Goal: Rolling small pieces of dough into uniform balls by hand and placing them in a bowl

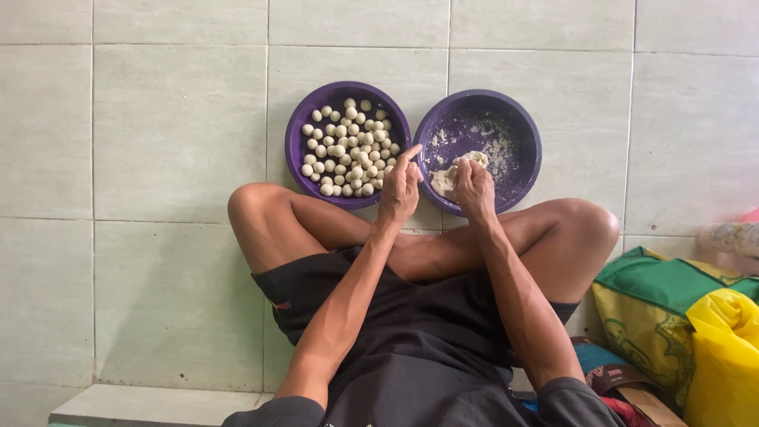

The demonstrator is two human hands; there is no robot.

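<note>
1. Pale green tiled floor [174, 134]: the largest surface; the person sits cross-legged on it with both basins set just beyond the knees

2. Right purple basin [518, 170]: round plastic, its inside smeared with pale dough residue; a lump of dough [444, 180] lies at its near-left wall, under the right hand

3. Left purple basin [297, 146]: same kind, touching or nearly touching the other at the rims; it holds a heap of small dough balls [348, 150], all pale and of much the same size

4. Bags at the right edge: a green and yellow cloth bag [660, 304] and a bright yellow plastic bag [723, 348] in front of it, with a pale patterned bundle [731, 236] behind; no label or sign can be made out

5. Right hand [474, 186]: curled over the dough, fingers closed on a pinch of it at the lump's top

6. Left hand [402, 186]: between the two basins, loosely closed with the forefinger out; whether it holds a bit of dough I cannot tell

7. Handling, as a judgement: the dough looks soft, moist and sticky, light in small pieces, easily dented; it is best pinched off at the lump's edge with the fingertips, and the finished balls lifted gently or they would flatten
</note>
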